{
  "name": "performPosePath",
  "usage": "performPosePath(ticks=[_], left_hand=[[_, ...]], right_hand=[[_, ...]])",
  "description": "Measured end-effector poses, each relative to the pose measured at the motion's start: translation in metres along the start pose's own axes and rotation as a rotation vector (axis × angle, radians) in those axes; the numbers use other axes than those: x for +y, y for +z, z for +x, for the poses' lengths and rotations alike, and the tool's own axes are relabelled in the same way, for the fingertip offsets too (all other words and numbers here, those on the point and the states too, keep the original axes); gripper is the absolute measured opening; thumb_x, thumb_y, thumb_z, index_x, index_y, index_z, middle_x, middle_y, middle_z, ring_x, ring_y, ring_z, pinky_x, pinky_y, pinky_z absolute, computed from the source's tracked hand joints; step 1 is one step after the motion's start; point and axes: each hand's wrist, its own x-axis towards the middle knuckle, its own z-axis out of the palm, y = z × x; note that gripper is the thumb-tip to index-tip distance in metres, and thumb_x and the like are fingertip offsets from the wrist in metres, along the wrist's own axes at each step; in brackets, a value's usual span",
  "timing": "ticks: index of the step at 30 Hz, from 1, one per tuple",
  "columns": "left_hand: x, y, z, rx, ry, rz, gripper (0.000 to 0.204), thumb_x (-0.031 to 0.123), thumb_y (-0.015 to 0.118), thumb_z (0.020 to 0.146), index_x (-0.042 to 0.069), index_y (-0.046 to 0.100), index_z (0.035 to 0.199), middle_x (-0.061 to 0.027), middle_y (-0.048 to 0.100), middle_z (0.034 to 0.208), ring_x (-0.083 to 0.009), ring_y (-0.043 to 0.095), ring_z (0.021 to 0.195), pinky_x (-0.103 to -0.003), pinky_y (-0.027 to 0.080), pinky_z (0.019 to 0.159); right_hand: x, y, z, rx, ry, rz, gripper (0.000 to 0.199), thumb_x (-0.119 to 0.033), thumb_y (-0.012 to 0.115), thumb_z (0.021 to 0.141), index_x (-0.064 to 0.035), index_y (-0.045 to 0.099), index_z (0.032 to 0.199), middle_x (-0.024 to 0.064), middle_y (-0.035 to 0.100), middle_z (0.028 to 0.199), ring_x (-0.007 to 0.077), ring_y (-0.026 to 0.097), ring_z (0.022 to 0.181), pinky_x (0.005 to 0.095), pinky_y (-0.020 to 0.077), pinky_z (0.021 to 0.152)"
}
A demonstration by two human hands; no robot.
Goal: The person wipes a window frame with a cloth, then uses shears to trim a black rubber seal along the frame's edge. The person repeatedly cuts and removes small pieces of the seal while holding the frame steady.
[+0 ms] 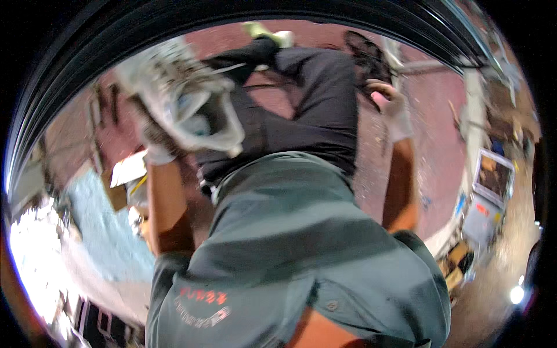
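The left hand (152, 132) is holding a white bag (231, 138), its grip looking closed at one side. The bag is hiding some of the left leg (255, 124). The right hand (393, 104) is bending; I cannot tell if its grip is holding anything. Keeping the bag's mouth up should be stopping spills.

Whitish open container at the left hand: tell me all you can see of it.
The whitish container looks like thin, translucent plastic; blur leaves unclear whether it is a bag or stiffer. A pale, uneven rim frames its opening, which shows greyish and pale bluish patches inside, too smeared to identify. It is tilted, its mouth visible to the camera, and its far end blurs into pale streaks. The left hand is against its left side. It overlaps the dark trousers in view; contact there can't be told.
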Motion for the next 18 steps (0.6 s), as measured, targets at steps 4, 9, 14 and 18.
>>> performPosePath(ticks=[4, 9, 14, 18], left_hand=[[-0.068, 0.071, -0.003, 0.36, 0.144, 0.765, 0.069, 0.051, 0.041, 0.105, 0.007, 0.033, 0.156, -0.0111, 0.036, 0.159, -0.0309, 0.035, 0.144, -0.045, 0.024, 0.123], [-0.117, 0.128, 0.001, 0.267, 0.017, 0.746, 0.077, 0.062, 0.042, 0.101, 0.003, 0.041, 0.151, -0.0148, 0.051, 0.147, -0.0343, 0.048, 0.134, -0.048, 0.035, 0.117], [-0.084, 0.036, -0.007, 0.149, 0.165, 1.045, 0.07, 0.054, 0.038, 0.106, 0.001, 0.036, 0.153, -0.0144, 0.047, 0.15, -0.03, 0.047, 0.135, -0.044, 0.03, 0.12], [-0.149, 0.144, -0.018, 0.158, -0.026, 0.675, 0.071, 0.055, 0.043, 0.104, 0.003, 0.038, 0.152, -0.0112, 0.051, 0.148, -0.0286, 0.053, 0.13, -0.044, 0.037, 0.116]], right_hand=[[0.071, -0.056, -0.034, 0.144, 0.262, -0.405, 0.019, -0.011, 0.071, 0.086, -0.0022, 0.076, 0.102, 0.0114, 0.076, 0.103, 0.0235, 0.07, 0.101, 0.034, 0.0524, 0.091], [0.086, -0.091, -0.076, 0.253, 0.362, -0.152, 0.025, -0.02, 0.076, 0.085, -0.0025, 0.076, 0.104, 0.0066, 0.074, 0.094, 0.0128, 0.065, 0.084, 0.0293, 0.0511, 0.077], [0.019, -0.07, -0.086, 0.197, 0.44, -0.031, 0.036, -0.026, 0.074, 0.089, 0.0018, 0.072, 0.113, 0.0078, 0.075, 0.098, 0.0144, 0.066, 0.091, 0.0283, 0.0514, 0.083], [-0.065, -0.023, -0.102, -0.045, 0.138, 0.195, 0.045, -0.03, 0.073, 0.092, 0.0048, 0.068, 0.119, 0.0095, 0.075, 0.103, 0.0157, 0.067, 0.096, 0.0305, 0.0523, 0.089]])
